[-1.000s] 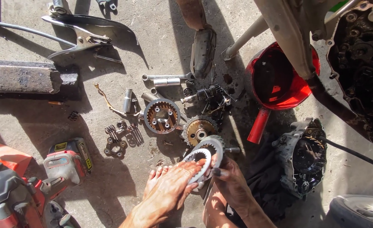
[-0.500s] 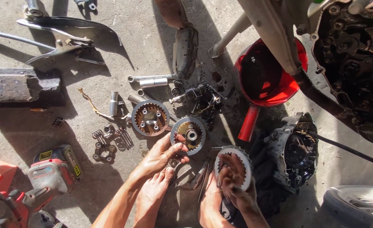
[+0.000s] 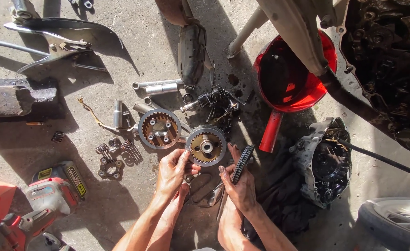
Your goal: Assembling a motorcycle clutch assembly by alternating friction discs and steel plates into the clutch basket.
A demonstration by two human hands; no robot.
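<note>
My left hand (image 3: 173,169) grips the near-left edge of a round toothed clutch hub (image 3: 207,146) that lies on the concrete floor. To its right, my right hand (image 3: 239,188) holds a dark stack of clutch plates (image 3: 243,162) turned on edge, just right of the hub and nearly touching it. A second round clutch part with several bolt posts (image 3: 158,128) lies just left of the hub. Small springs and bolts (image 3: 121,152) are scattered further left.
A red oil pan with a spout (image 3: 291,76) stands behind the hub to the right. An engine side cover (image 3: 326,160) rests on a black cloth (image 3: 279,200) at the right. A cordless power tool (image 3: 51,193) lies at the lower left, wrenches (image 3: 157,86) further back, and an open engine (image 3: 390,56) at the top right.
Both hands first held the ring of plates. My left hand then went to the toothed hub. My right hand has turned the plates from flat to edge-on and brought them closer to the hub.
</note>
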